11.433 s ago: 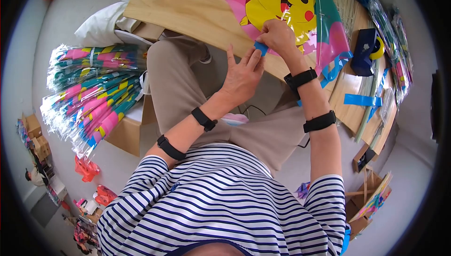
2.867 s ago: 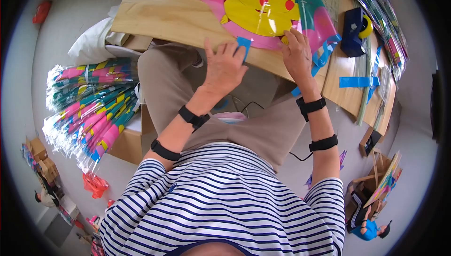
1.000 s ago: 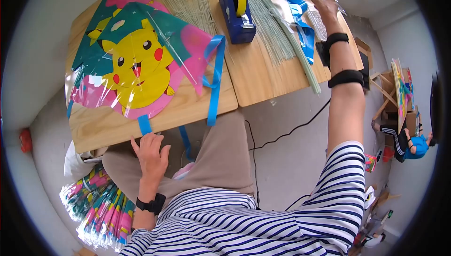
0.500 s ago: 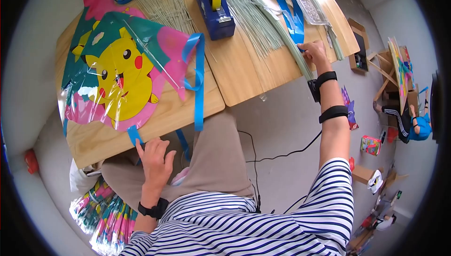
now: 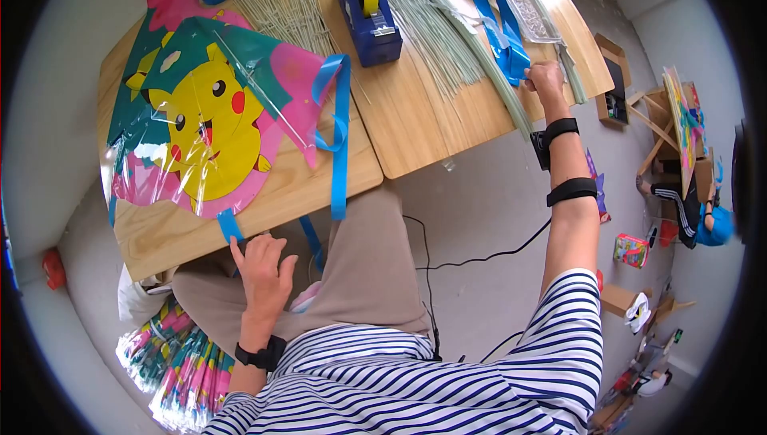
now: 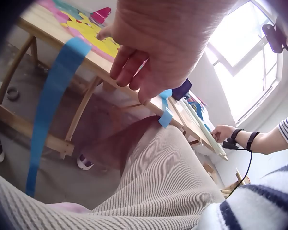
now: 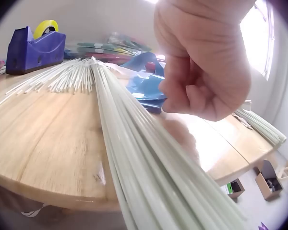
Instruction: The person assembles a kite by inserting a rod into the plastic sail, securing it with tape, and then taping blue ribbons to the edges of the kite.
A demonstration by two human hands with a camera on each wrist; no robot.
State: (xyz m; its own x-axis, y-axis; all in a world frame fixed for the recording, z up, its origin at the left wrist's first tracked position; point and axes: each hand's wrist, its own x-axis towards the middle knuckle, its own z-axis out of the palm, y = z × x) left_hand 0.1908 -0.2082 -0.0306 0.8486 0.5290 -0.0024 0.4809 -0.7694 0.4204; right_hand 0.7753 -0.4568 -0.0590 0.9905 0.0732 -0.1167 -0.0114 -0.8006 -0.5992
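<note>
A plastic kite (image 5: 209, 135), printed with a yellow cartoon figure on green and pink, lies on the left tabletop. From its lower edge a blue tail ribbon (image 5: 228, 226) runs over the table's front edge and hangs down. My left hand (image 5: 265, 279) is at that edge, fingers relaxed, index fingertip right at the ribbon. My right hand (image 5: 546, 83) is over the right tabletop with its fingers curled, fingertips close against a loose blue ribbon (image 7: 146, 88). I cannot tell whether they pinch the ribbon. A bundle of pale rods (image 7: 139, 148) lies beside that hand.
A blue tape dispenser (image 5: 374, 31) stands behind the table joint, between thin rods (image 5: 280, 11) and the pale bundle. A clear box of small parts (image 5: 534, 15) sits at the right. Bundled printed plastic (image 5: 188, 371) lies low on the left; a black cable (image 5: 479, 259) crosses the floor.
Earlier both hands were at the kite's lower edge. My right hand then reached to the far right and has come back to the loose ribbon. The left hand stays by the tail ribbon.
</note>
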